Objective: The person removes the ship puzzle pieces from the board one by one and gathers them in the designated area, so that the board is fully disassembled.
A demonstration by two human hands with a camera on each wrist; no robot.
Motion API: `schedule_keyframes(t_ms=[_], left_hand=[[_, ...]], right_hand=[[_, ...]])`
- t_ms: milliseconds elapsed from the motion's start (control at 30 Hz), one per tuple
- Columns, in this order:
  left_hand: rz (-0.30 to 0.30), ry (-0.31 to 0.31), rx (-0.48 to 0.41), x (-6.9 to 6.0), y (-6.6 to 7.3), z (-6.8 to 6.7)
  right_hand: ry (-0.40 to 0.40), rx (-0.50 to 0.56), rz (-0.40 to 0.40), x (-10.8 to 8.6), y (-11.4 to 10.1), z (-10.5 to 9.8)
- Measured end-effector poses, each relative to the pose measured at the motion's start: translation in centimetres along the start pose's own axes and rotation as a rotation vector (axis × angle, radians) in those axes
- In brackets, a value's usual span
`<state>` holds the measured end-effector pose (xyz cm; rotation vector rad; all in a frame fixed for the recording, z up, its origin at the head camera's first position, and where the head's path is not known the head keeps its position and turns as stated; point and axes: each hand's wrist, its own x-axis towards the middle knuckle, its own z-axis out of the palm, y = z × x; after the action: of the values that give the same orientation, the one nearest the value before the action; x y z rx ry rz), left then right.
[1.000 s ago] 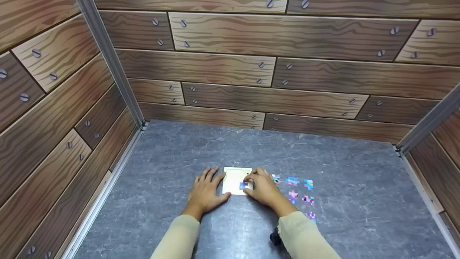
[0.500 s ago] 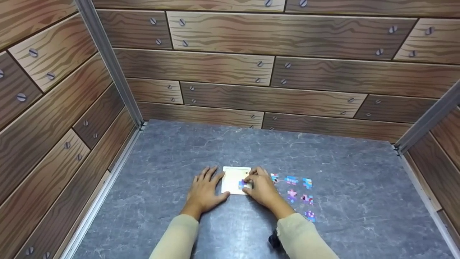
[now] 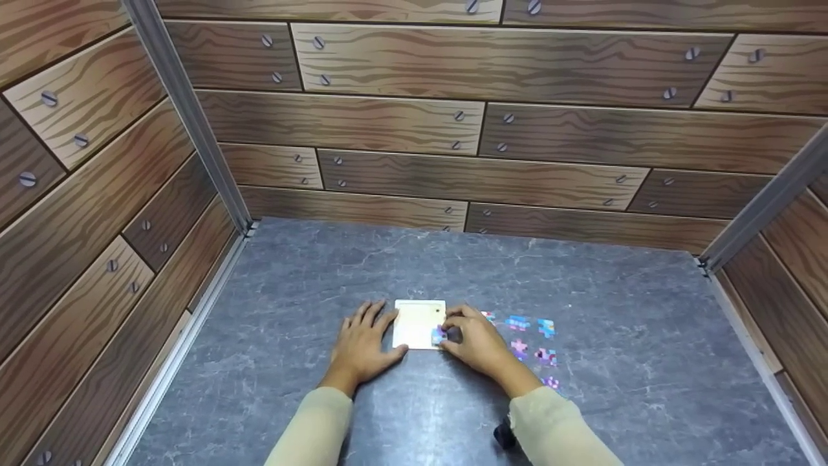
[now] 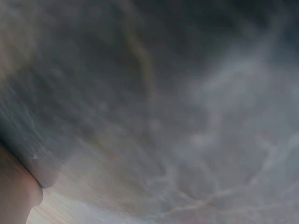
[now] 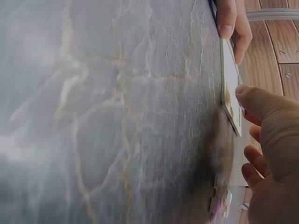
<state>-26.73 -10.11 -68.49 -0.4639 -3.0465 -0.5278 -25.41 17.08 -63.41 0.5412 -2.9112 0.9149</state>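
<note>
A pale square puzzle tray (image 3: pixel 413 327) lies on the table in the head view. My left hand (image 3: pixel 362 346) rests flat with spread fingers at its left side, thumb and index finger touching its edge. At the tray's lower right corner, my right hand (image 3: pixel 479 343) pinches a small blue and purple jigsaw piece (image 3: pixel 437 336) between thumb and fingers, which partly cover it. The right wrist view shows the right thumb and fingers (image 5: pixel 259 100) over the near end of the tray (image 5: pixel 231 88). Only a bit of skin (image 4: pixel 18 191) appears in the left wrist view.
Several loose jigsaw pieces, among them a pink one (image 3: pixel 519 348) and a blue one (image 3: pixel 546 327), lie right of the right hand. A small black object (image 3: pixel 504 435) sits by the right sleeve. Wood-patterned walls (image 3: pixel 388 123) border the grey marbled table (image 3: pixel 621 349).
The jigsaw piece in my right hand has shifted slightly right, towards the tray's right edge. My left hand stays beside the tray. The whole head view has drifted a little.
</note>
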Motion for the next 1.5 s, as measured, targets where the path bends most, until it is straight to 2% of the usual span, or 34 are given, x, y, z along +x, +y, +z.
schedule_keyframes(t_ms=[233, 500, 767, 1067, 1267, 1500], left_hand=[[0.017, 0.008, -0.025, -0.2, 0.1, -0.1], [0.004, -0.002, -0.009, 0.0, 0.0, -0.1], [0.004, 0.017, -0.019, -0.1, -0.1, 0.2], [0.002, 0.006, -0.033, 0.0, -0.1, 0.1], [0.005, 0.022, -0.039, -0.1, 0.0, -0.2], [-0.005, -0.002, -0.036, -0.1, 0.1, -0.2]], right_hand=[[0.018, -0.036, -0.070, -1.9, 1.1, -1.4], [0.051, -0.027, -0.076, -4.2, 3.2, -3.5], [0.067, -0.088, -0.085, -6.4, 4.1, -4.8], [0.021, -0.154, -0.086, -8.7, 4.2, -4.5], [0.018, -0.177, -0.124, -9.2, 4.4, -3.7], [0.023, -0.194, -0.128, -9.5, 4.8, -3.4]])
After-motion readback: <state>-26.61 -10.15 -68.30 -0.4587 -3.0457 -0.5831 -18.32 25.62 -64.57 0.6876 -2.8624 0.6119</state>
